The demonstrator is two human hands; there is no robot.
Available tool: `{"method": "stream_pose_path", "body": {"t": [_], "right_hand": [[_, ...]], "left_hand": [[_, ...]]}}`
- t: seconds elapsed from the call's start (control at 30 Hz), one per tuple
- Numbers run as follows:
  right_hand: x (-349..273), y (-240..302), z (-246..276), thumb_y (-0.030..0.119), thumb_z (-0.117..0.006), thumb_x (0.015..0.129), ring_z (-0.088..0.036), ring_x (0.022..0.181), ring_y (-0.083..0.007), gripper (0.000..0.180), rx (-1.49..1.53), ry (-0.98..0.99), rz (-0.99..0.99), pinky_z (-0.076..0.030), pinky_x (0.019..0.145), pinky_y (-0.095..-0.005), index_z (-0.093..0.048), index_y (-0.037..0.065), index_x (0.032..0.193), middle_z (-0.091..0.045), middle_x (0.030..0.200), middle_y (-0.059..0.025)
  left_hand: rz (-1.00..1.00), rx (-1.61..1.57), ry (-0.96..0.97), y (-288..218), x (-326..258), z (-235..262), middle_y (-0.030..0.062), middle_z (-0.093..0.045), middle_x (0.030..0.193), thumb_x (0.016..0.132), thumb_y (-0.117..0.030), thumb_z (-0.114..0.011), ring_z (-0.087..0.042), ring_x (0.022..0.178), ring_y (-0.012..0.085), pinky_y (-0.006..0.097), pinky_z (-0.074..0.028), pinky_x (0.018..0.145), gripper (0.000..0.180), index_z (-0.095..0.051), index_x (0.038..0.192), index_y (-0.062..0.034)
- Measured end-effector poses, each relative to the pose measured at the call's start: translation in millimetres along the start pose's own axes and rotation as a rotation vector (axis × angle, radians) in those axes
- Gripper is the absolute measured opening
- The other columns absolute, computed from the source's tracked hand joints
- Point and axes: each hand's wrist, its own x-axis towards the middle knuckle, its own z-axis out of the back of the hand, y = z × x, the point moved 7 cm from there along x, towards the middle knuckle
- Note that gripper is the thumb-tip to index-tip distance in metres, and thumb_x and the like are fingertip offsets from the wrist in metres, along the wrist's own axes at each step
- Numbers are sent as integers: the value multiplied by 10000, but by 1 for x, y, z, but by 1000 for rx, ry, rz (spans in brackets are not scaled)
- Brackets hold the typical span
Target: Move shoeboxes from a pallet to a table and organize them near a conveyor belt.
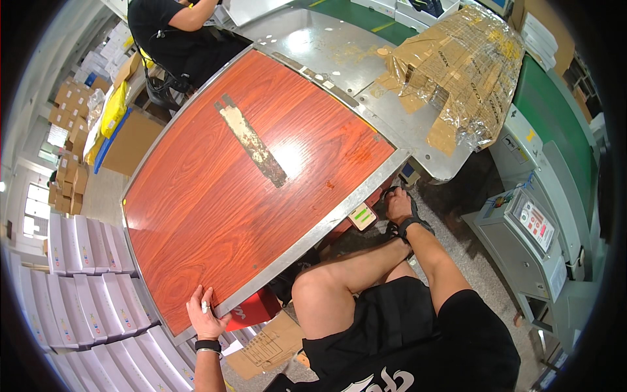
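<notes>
My left hand (pixel 206 313) lies on the near left corner of a red wood-grain table (pixel 215 196), fingers spread over its metal rim, holding nothing. It wears a ring and a black wristband. My right hand (pixel 398 205) reaches down past my raised knee, below the table's right corner, and its fingers curl around a black sandal (pixel 392 229) on my foot. A small device with a green screen (pixel 362 216) sits just left of that hand. A worn strip of old tape (pixel 255 145) runs across the tabletop.
A bundle of flat cardboard in plastic film (pixel 457 65) lies on a metal table (pixel 326 46) beyond. A grey machine with a control panel (pixel 534 223) stands right. White boxes (pixel 91 287) are stacked left. Another person in black (pixel 176 29) sits far left. A red box (pixel 253 310) sits under the table.
</notes>
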Motion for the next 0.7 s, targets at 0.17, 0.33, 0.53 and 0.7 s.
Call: {"method": "stream_pose_path", "body": {"t": [0.17, 0.33, 0.53, 0.7], "right_hand": [[2, -3, -6, 132, -527, 687, -436, 965, -284, 248, 4, 20, -20, -387, 801, -402, -545, 44, 918, -434, 991, -129], [3, -8, -8, 104, -491, 698, -445, 917, -302, 211, 9, -33, -4, -398, 751, -405, -506, 19, 890, -443, 954, -136], [2, -5, -1, 110, -590, 625, -447, 932, -293, 326, 20, 31, -29, -417, 769, -380, -526, 26, 934, -439, 985, -120], [5, -11, -6, 124, -642, 578, -441, 953, -290, 397, 17, 45, -36, -425, 789, -368, -546, 33, 953, -435, 1000, -117]], "left_hand": [[-13, 22, 3, -3, 0, 1, 164, -444, 1121, 390, -132, -654, -453, 949, 345, 424, -385, 804, 711, -470, 1075, -94], [-13, 17, -6, -4, 1, 1, 162, -443, 1122, 398, -127, -643, -453, 948, 345, 420, -388, 805, 696, -472, 1072, -90], [-3, 23, 5, -3, 1, 1, 162, -442, 1119, 404, -126, -637, -454, 949, 346, 417, -389, 811, 691, -471, 1074, -89], [-4, 18, 12, -2, 1, 0, 160, -440, 1125, 399, -127, -643, -447, 961, 346, 419, -387, 814, 700, -470, 1076, -90]]}}
